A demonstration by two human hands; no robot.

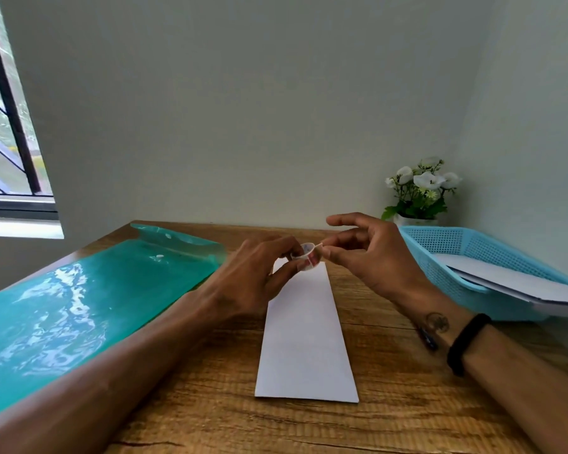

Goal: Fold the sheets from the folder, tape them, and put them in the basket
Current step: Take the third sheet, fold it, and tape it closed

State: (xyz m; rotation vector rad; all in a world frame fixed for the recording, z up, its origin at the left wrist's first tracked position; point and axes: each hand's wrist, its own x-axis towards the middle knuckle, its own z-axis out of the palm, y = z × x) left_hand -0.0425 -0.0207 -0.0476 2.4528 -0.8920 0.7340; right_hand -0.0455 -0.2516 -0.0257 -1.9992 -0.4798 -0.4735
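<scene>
Holding a small roll of tape (305, 257) above the far end of a folded sheet (303, 335), the left hand (256, 273) is gripping the roll between curled fingers and thumb. The right hand (371, 253) is pinching the loose end of the tape at the roll's right side with thumb and a fingertip, while its other fingers are fanning out, the forefinger stretching up and to the left. Both hands are hovering over the table (407, 404), almost touching each other at the roll.

The folded sheet is lying flat on the wooden table as a long white strip, running from near the front edge away toward the hands, its far end partly hidden under them. A green see-through folder (79, 306) is lying on the left of the table, just beside the left forearm, its flap open at the far end. A light blue basket (456, 257) is sitting at the right side of the table, close to the right wrist, and white folded sheets (511, 280) are lying inside it, sticking out over its near rim. A black band (465, 342) is circling the right wrist, with a small dark tattoo (437, 322) just beside it. A pot of white flowers (420, 188) is standing in the far corner behind the basket. A barred window (7, 126) is showing at the left.
</scene>
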